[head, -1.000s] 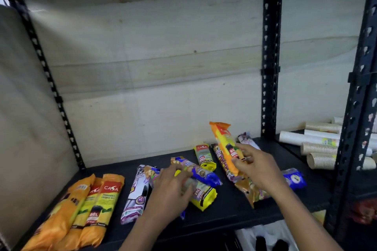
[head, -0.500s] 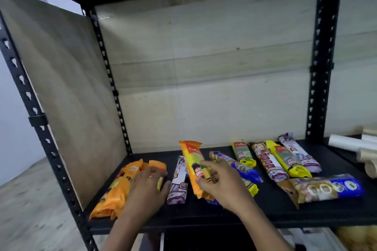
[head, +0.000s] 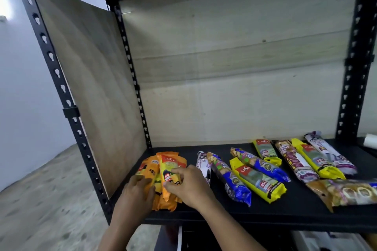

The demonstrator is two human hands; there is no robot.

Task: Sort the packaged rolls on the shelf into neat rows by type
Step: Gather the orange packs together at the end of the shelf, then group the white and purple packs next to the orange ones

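Two hands on orange rolls [head: 163, 171], right grip [head: 188, 184] pinching one, left grip [head: 136, 193] flat.

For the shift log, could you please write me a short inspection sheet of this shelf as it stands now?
Surface: black shelf, partly bare at the front.
Job's things: orange packs bunched at the left end; blue packs, yellow packs and purple-white packs lie mixed and slanted to the right.
Clutter: nothing seen.
Grippers: left hand rests on the orange packs; right hand pinches the top orange pack.
Cables: nothing seen.
Surroundings: wooden side panel, black uprights, grey floor.
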